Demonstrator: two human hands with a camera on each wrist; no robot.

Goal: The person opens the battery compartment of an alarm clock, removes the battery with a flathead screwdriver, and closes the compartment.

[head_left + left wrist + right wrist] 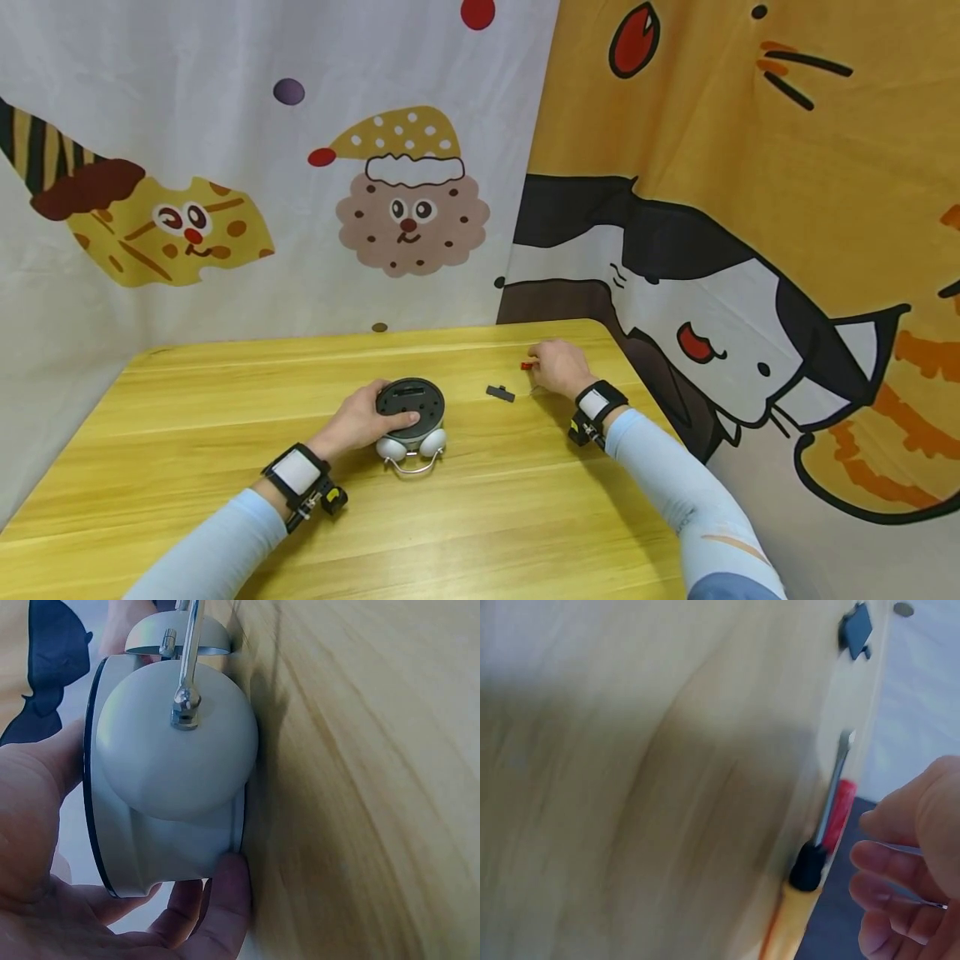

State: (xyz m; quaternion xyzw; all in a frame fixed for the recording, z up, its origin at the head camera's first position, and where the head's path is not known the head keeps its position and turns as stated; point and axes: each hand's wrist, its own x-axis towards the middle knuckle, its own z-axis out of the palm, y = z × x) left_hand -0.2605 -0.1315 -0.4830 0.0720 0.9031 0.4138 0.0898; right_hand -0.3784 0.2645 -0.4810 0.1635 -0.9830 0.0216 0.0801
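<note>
A white twin-bell alarm clock lies face down on the table, its black back up and its bells and wire handle toward me. My left hand grips it from the left, thumb across the back and fingers around the side. My right hand hovers near the table's far right, fingers loosely bent. Beside it lie a screwdriver with an orange-yellow handle and a small red cylinder. I see nothing held between its fingers. Between the hands lies a small dark battery cover.
The wooden table fills the front. Printed cloth curtains hang behind it and along its right side. Each wrist wears a strapped camera.
</note>
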